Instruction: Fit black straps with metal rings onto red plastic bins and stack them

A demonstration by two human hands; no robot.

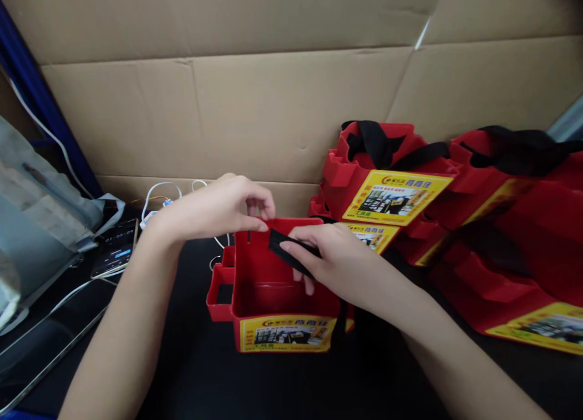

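Note:
A red plastic tool box point(268, 292) with a yellow printed label on its front stands upright before me. My right hand point(323, 250) grips the end of a black webbing strap point(291, 253) between thumb and fingers, over the box's opening. Just left of the strap end, my left hand point(243, 204) hovers at the back rim, fingers curved and thumb apart from them, with nothing visible in it. A slot shows in the box's back wall below that hand. The strap's other end is hidden by my right hand.
More red tool boxes point(337, 168) with black straps are stacked at right. A phone point(115, 247), white cables point(159, 186) and a grey bag point(40, 207) lie at left. Cardboard point(273, 116) walls the back of the black table point(204, 377).

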